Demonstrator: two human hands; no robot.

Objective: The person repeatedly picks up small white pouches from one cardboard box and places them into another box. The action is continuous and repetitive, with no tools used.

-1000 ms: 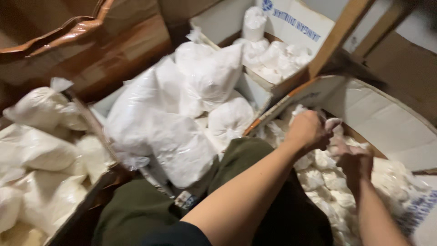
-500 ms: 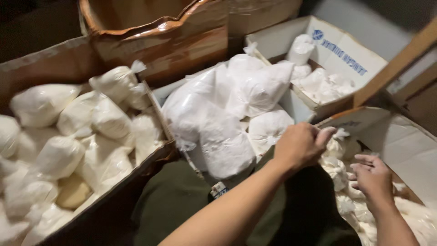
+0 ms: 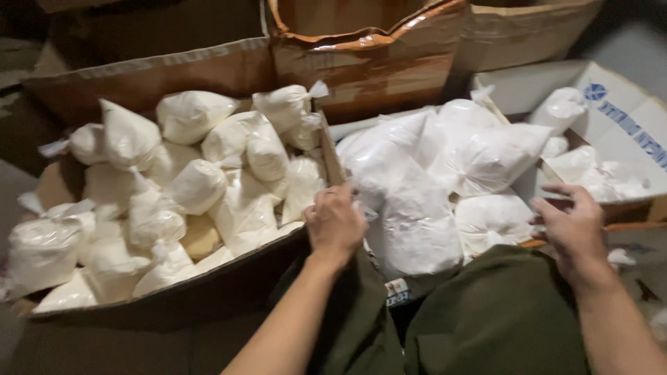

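Bags of white powder in clear plastic [image 3: 417, 201] fill the middle cardboard box, just beyond the left hand [image 3: 335, 223], whose fingers curl closed over the brown cardboard wall [image 3: 332, 161] at the nearest bag. Right hand [image 3: 573, 232] rests half-open on the orange-edged box rim [image 3: 632, 226]. Picking seems underway; lifting needs a firm pinch on a knotted bag neck.

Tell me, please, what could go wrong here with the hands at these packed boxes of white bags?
The large white bags in the middle box are heaped above its rim, so one might slide out toward the left hand. The cardboard divider leans under the small tied bags and may buckle. The right hand reaches over the box edge and could snag thin plastic.
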